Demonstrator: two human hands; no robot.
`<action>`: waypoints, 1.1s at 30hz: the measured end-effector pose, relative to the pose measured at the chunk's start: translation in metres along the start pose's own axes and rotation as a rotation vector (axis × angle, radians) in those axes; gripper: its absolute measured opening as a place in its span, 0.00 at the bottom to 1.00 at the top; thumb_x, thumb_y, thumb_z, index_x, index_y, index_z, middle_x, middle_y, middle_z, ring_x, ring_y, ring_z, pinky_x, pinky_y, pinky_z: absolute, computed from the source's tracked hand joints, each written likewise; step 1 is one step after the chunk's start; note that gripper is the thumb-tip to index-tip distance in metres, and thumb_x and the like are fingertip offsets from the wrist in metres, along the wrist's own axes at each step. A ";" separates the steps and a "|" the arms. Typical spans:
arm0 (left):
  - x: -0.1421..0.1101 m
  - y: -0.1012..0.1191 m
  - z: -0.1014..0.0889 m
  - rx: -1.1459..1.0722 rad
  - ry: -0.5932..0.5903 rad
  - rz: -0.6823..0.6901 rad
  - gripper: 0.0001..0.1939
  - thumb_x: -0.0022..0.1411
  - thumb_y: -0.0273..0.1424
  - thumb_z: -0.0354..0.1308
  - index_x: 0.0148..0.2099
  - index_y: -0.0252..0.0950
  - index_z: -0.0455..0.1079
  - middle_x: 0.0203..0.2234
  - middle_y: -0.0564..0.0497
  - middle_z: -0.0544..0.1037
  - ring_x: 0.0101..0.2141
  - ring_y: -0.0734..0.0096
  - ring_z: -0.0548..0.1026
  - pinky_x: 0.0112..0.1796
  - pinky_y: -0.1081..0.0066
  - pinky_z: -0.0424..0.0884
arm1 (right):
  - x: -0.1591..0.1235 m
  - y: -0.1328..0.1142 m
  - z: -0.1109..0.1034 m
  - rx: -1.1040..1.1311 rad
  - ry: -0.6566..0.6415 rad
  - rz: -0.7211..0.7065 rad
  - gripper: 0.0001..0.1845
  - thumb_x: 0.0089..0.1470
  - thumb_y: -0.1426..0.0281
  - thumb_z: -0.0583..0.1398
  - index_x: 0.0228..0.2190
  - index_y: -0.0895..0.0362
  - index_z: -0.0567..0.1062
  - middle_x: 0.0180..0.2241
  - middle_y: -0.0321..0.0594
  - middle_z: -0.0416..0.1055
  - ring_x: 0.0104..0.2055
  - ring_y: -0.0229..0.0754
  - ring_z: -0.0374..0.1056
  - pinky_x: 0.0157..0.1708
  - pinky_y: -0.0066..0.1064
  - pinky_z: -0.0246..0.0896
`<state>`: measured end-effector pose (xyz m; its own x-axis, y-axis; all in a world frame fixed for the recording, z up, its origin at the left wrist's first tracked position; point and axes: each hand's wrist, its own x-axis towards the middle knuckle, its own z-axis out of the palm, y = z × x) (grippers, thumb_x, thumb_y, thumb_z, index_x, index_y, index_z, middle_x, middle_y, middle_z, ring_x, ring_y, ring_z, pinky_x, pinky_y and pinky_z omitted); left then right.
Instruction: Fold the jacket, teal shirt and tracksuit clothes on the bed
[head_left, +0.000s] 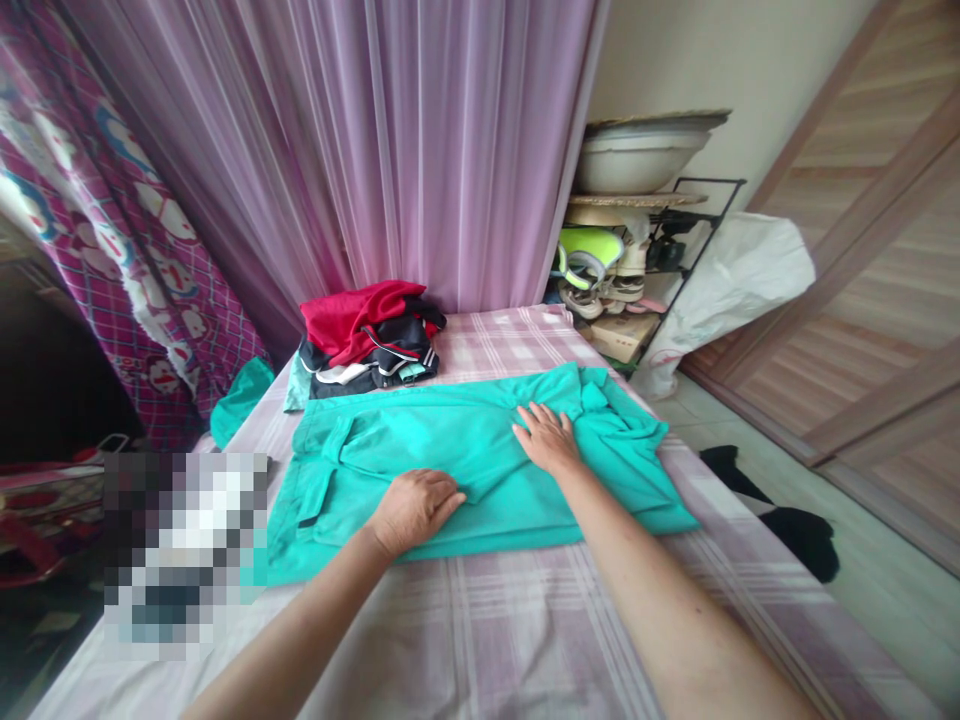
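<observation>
Teal garment's lying across the middle of the plaid cloth [480,620], left edge to right. Right hand [547,437]'s flat on the garment [450,430], fingers apart; left hand [420,510]'s curled on it, can't tell if gripping.

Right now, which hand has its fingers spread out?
The right hand, resting on the turquoise fabric with its fingers fanned apart; the left hand, closer to the camera, has its fingers bent and close together.

Both hands' fingers [444,490] rest on a turquoise garment [465,450]; a red cloth [360,315] lies beyond.
</observation>
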<state>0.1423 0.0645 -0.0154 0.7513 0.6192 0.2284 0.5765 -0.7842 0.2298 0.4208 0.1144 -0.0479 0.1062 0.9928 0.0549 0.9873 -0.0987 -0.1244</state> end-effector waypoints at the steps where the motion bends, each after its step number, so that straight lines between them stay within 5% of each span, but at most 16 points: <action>1: 0.005 0.001 0.000 -0.005 0.028 -0.048 0.22 0.73 0.41 0.41 0.44 0.39 0.76 0.42 0.47 0.82 0.43 0.67 0.79 0.47 0.66 0.73 | 0.000 0.000 0.001 -0.001 0.003 -0.002 0.29 0.67 0.57 0.44 0.65 0.50 0.60 0.69 0.43 0.53 0.70 0.47 0.46 0.66 0.52 0.37; 5: 0.031 0.011 0.014 0.061 0.125 -0.257 0.26 0.71 0.46 0.46 0.61 0.37 0.67 0.60 0.41 0.71 0.60 0.55 0.67 0.60 0.51 0.63 | 0.001 0.001 0.003 -0.004 0.003 -0.005 0.30 0.67 0.57 0.44 0.65 0.50 0.61 0.69 0.44 0.52 0.70 0.48 0.45 0.66 0.53 0.36; 10: 0.042 0.025 0.039 0.165 -0.072 -0.382 0.39 0.65 0.56 0.47 0.71 0.41 0.53 0.69 0.41 0.55 0.68 0.44 0.50 0.62 0.34 0.48 | 0.001 0.001 -0.003 -0.003 -0.019 0.010 0.30 0.67 0.57 0.44 0.66 0.51 0.60 0.69 0.45 0.51 0.70 0.48 0.45 0.66 0.53 0.37; 15: 0.038 0.024 0.044 0.230 -0.087 -0.385 0.38 0.65 0.56 0.45 0.71 0.44 0.51 0.69 0.43 0.55 0.68 0.45 0.51 0.62 0.35 0.48 | -0.009 -0.029 -0.014 0.037 0.037 -0.170 0.30 0.67 0.56 0.43 0.66 0.50 0.58 0.70 0.43 0.48 0.71 0.48 0.42 0.67 0.53 0.35; 18: 0.037 0.023 0.044 0.245 -0.082 -0.382 0.38 0.65 0.56 0.45 0.71 0.45 0.51 0.69 0.44 0.56 0.68 0.46 0.52 0.62 0.35 0.49 | -0.009 -0.041 -0.015 0.070 -0.071 -0.349 0.29 0.68 0.56 0.42 0.66 0.46 0.57 0.70 0.38 0.47 0.71 0.43 0.42 0.68 0.50 0.35; 27: 0.036 0.024 0.047 0.231 -0.050 -0.379 0.37 0.65 0.55 0.46 0.71 0.44 0.53 0.69 0.45 0.56 0.68 0.47 0.52 0.62 0.35 0.48 | 0.020 0.037 -0.013 -0.073 -0.099 0.001 0.30 0.67 0.57 0.42 0.66 0.50 0.58 0.70 0.42 0.48 0.71 0.47 0.43 0.67 0.56 0.32; 33: 0.035 0.024 0.048 0.214 -0.028 -0.383 0.37 0.65 0.54 0.48 0.70 0.44 0.54 0.68 0.43 0.57 0.67 0.45 0.53 0.62 0.35 0.48 | 0.039 0.017 -0.021 -0.092 0.103 -0.078 0.29 0.67 0.60 0.44 0.64 0.55 0.63 0.67 0.47 0.57 0.68 0.49 0.51 0.67 0.51 0.36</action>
<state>0.1981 0.0656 -0.0472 0.4768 0.8680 0.1388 0.8667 -0.4906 0.0907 0.4444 0.1503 -0.0275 0.0355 0.9860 0.1628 0.9992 -0.0320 -0.0243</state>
